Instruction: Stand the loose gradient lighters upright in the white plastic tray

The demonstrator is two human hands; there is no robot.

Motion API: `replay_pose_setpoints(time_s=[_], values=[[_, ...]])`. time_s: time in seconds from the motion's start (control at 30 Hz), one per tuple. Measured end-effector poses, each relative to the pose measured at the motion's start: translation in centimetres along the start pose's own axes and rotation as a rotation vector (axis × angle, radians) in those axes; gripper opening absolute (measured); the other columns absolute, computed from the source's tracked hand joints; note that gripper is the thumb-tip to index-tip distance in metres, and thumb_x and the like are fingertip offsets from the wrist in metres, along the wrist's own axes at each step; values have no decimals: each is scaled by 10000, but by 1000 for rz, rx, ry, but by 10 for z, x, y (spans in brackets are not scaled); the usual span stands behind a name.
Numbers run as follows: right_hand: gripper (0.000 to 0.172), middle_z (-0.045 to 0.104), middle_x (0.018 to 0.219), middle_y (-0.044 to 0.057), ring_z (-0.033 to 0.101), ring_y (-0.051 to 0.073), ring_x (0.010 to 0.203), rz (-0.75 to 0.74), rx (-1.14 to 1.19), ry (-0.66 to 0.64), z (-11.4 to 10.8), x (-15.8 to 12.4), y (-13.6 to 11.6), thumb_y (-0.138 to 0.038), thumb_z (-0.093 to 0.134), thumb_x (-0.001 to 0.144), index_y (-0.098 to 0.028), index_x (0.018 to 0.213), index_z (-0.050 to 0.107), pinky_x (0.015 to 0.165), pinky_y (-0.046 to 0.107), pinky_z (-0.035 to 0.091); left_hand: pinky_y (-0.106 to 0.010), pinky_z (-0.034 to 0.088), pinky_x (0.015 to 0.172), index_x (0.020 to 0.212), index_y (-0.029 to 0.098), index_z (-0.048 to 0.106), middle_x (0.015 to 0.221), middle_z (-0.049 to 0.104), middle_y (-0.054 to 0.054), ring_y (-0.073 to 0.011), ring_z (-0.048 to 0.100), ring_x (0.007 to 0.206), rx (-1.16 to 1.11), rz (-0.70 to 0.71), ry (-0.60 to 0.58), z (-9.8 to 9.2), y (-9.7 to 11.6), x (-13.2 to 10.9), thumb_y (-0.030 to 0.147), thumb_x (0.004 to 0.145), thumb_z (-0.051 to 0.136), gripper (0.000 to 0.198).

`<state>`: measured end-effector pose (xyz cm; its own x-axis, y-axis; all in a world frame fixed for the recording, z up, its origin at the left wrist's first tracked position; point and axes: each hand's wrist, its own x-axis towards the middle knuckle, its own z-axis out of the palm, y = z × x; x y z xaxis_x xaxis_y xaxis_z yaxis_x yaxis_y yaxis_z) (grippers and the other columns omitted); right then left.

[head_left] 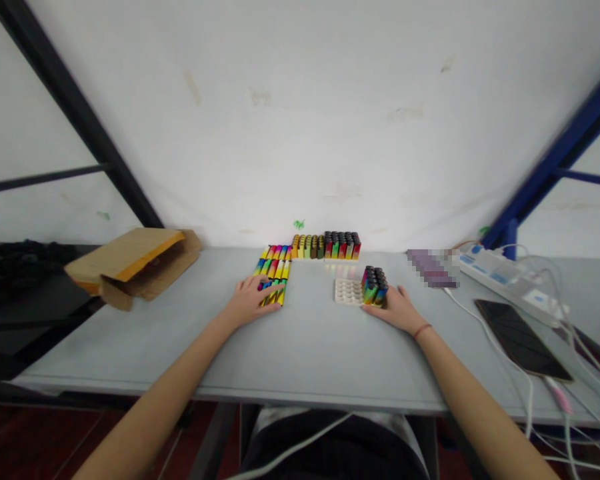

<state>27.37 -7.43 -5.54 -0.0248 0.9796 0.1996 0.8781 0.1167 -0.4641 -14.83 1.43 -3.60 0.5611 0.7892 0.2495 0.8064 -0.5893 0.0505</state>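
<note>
My left hand rests at the left edge of several colourful battery-like cylinders lying in rows on the table. Its fingers are spread over the nearest row, touching it, and partly cover it. At the right, a white tray with round holes lies flat. Upright cylinders with black tops fill its right end, while the holes at its left end are bare. My right hand wraps round that filled end, thumb along the front and fingers partly hidden behind.
Against the wall stand yellow-topped cylinders and a black-topped block, both upright in trays. An opened cardboard box lies at left. At right are a phone, a blurred purple item, a power strip and white cables.
</note>
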Motion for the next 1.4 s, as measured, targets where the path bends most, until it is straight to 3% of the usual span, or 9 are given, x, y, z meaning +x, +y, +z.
replay_pose_setpoints(time_s=[0.27,0.47,0.63,0.83,0.93,1.07,1.23,1.3,1.4], values=[[720,726,1231,175,653,393,1206,-2,-8,11,-1,-1,-2,-602,659,839,-174,1406,539,1170,693,254,-424,430,982,1309,330,716,1151,594,-90,-278,524,1092,-68,49,50,7,-14,15,664,857,641,567],[705,724,1231,172,646,398,1204,5,5,-5,-1,-1,-3,-617,652,838,-184,1385,554,1170,690,249,-480,384,1067,1279,416,727,1351,573,-75,-307,478,1253,-57,106,17,1,-5,11,596,911,604,427],[700,719,1254,167,638,396,1220,14,14,-4,-2,-1,-3,-616,655,835,-199,1386,551,1183,687,230,-489,395,1093,1217,386,761,1371,571,-74,-303,475,1283,-85,117,-10,0,-6,17,562,905,623,384],[693,719,1253,176,635,399,1222,2,20,-9,-1,0,-3,-607,660,836,-181,1374,561,1178,694,230,-507,374,1140,1348,326,686,1379,577,-103,-320,479,1295,-97,164,44,-5,-9,19,559,856,669,545],[721,696,1306,181,618,403,1255,5,26,-4,0,0,-3,-606,664,830,-177,1396,542,1179,705,217,-514,363,1156,1377,284,653,1360,600,-114,-318,493,1286,-151,171,138,-14,17,26,551,888,626,559],[723,660,1380,184,586,397,1305,13,33,-9,-1,-1,-4,-563,679,836,-190,1432,508,1187,699,201,-472,375,1172,1468,217,540,1389,608,-141,-292,534,1302,-409,218,169,-10,91,57,523,934,594,618],[719,660,1377,191,600,400,1283,23,16,-9,-4,-2,-9,-547,682,838,-195,1439,504,1182,686,228,-503,383,1168,1482,116,464,1505,511,-247,-394,466,1417,-678,228,-13,21,177,122,548,640,882,1035],[698,665,1369,178,603,396,1282,30,14,-18,-5,-2,-10,-537,689,834,-204,1423,517,1183,687,228,-495,461,1079,1396,128,528,1363,629,-223,-384,592,1271,-731,267,-130,27,191,140,515,624,893,937],[656,669,1367,150,593,386,1303,28,36,-34,-4,-1,-11,-522,694,838,-227,1400,530,1184,693,220,-447,531,943,1270,154,581,1177,712,-158,-329,680,1063,-782,295,-192,25,192,152,493,668,859,745]])
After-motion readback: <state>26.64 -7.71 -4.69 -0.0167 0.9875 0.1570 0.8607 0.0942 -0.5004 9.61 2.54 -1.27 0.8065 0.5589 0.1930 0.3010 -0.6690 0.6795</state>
